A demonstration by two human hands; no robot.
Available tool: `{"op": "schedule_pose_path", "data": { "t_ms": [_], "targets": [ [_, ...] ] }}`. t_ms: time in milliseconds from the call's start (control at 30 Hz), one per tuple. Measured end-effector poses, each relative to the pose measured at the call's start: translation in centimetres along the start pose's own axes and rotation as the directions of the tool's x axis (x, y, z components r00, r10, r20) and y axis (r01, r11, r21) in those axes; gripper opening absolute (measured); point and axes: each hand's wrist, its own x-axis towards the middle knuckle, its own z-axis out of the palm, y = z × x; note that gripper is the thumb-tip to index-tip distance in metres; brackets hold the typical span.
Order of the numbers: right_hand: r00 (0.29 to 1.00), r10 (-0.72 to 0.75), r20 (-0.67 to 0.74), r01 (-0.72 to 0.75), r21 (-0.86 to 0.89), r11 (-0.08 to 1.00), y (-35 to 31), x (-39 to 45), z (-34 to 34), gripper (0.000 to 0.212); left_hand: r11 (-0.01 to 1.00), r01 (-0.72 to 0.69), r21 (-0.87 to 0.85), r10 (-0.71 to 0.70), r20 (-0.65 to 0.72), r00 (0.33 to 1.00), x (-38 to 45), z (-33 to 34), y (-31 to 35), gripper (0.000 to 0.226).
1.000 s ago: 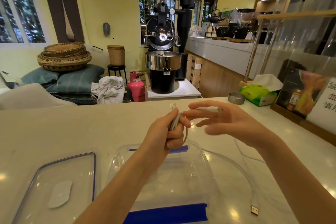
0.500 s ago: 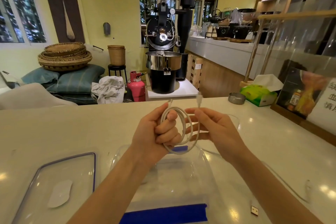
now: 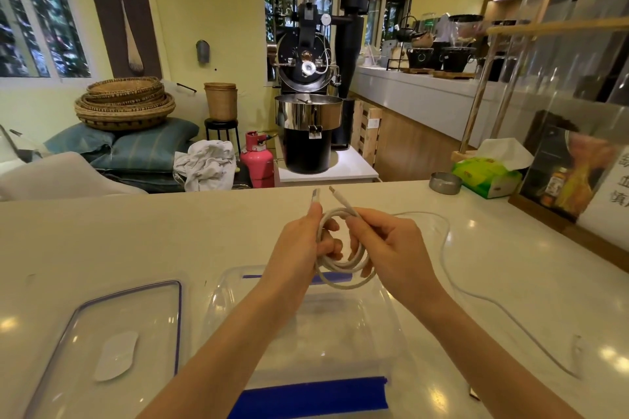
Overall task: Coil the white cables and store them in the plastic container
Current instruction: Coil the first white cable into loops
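A white cable (image 3: 343, 269) is wound into a small coil above the far end of the clear plastic container (image 3: 384, 313). My left hand (image 3: 299, 245) grips the coil's left side, with one plug end sticking up past the thumb. My right hand (image 3: 388, 245) pinches the cable's other end, its plug pointing up and left. A second white cable (image 3: 452, 279) lies loose on the counter to the right, running from behind my right hand toward the near right edge. The container has blue clips at its near and far ends.
The container's clear lid (image 3: 112, 347) lies flat to the left on the pale counter (image 3: 136, 241). A small metal dish (image 3: 445, 182), a green tissue box (image 3: 490, 177) and a framed sign (image 3: 578, 173) stand at the far right. A coffee roaster stands beyond the counter.
My right hand swept in from the right and wound the cable into loops around my left hand's grip. The coil has grown, and the free end is now up by my right fingers.
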Motion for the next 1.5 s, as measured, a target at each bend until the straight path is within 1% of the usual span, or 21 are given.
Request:
{"op": "schedule_pose_path", "data": {
  "t_ms": [67,133,200,333,433,533,633,700,867,967,1033,1167,1267,1300,1333,1400,1433,1500],
  "targets": [
    [1.0,0.013,-0.015,-0.014,-0.028,1.0,0.2,0.0,0.2,0.017,0.998,0.024,-0.055,-0.024,-0.005,1.0,-0.3,0.1,0.3,0.048],
    [0.998,0.036,-0.044,-0.037,-0.02,0.999,0.4,0.0,0.2,0.018,0.993,0.06,-0.104,-0.057,0.029,0.998,-0.7,0.3,1.0,0.042],
    [0.995,0.063,-0.08,-0.064,-0.014,0.998,0.5,0.2,0.1,0.018,0.997,0.057,-0.061,-0.053,0.059,0.997,-0.8,0.1,1.4,0.034],
    [0.988,0.106,-0.115,-0.109,-0.017,0.994,0.9,0.5,-0.5,0.019,0.994,-0.03,0.105,0.016,0.135,0.991,-0.9,-0.5,1.3,0.031],
    [0.988,0.097,-0.118,-0.102,-0.034,0.994,1.0,0.4,-0.6,0.02,0.992,-0.047,0.117,0.026,0.17,0.985,-1.2,-0.7,1.3,0.028],
    [0.989,0.09,-0.118,-0.095,-0.04,0.995,1.0,0.1,-0.4,0.02,0.998,-0.035,0.059,0.026,0.142,0.99,-1.2,-0.5,1.3,0.026],
    [0.989,0.073,-0.13,-0.082,-0.064,0.995,1.0,0.1,-0.3,0.02,0.997,-0.038,0.064,0.031,0.1,0.995,-1.1,-0.5,1.3,0.025],
    [0.991,0.068,-0.117,-0.076,-0.063,0.995,0.8,0.0,-0.2,0.019,0.997,-0.046,0.062,0.041,0.086,0.995,-1.1,-0.7,1.2,0.02],
    [0.993,0.067,-0.094,-0.07,-0.031,0.997,0.5,0.0,-0.4,0.018,0.996,0.058,-0.066,-0.05,0.109,0.993,-0.9,-1.3,1.2,0.011],
    [0.994,0.059,-0.095,-0.063,-0.033,0.997,0.4,0.0,-0.5,0.019,0.992,0.094,-0.089,-0.08,0.155,0.985,-0.8,-1.3,1.2,0.014],
    [0.994,0.05,-0.096,-0.053,-0.03,0.998,0.3,0.0,-0.5,0.019,0.981,0.147,-0.126,-0.121,0.193,0.974,-0.7,-1.3,1.2,0.021],
    [0.995,0.028,-0.091,-0.035,-0.077,0.996,0.1,0.0,-0.4,0.019,0.926,0.292,-0.238,-0.225,0.273,0.936,-0.3,-1.1,1.1,0.03],
    [0.997,0.032,-0.069,-0.039,-0.104,0.994,0.3,0.1,-0.4,0.019,0.877,0.364,-0.312,-0.267,0.314,0.911,-0.3,-1.3,1.1,0.024],
    [0.998,0.047,-0.042,-0.051,-0.081,0.995,0.2,0.1,-0.5,0.02,0.87,0.375,-0.321,-0.271,0.326,0.906,-0.2,-1.4,1.2,0.02],
    [0.997,0.077,-0.002,-0.077,-0.018,0.997,0.0,0.2,-0.8,0.02,0.866,0.38,-0.326,-0.27,0.335,0.903,-0.2,-1.5,1.3,0.018],
    [0.985,0.154,0.071,-0.164,0.164,0.973,-0.7,0.3,-1.4,0.02,0.851,0.378,-0.365,-0.256,0.341,0.905,-0.1,-1.8,1.4,0.015],
    [0.977,0.195,0.085,-0.21,0.237,0.949,-0.8,0.4,-1.7,0.02,0.838,0.373,-0.399,-0.245,0.336,0.909,0.0,-1.9,1.4,0.014],
    [0.958,0.279,0.067,-0.285,0.331,0.9,-0.9,0.5,-2.4,0.021,0.815,0.348,-0.464,-0.218,0.312,0.925,0.2,-2.2,1.5,0.014]
  ]
}}
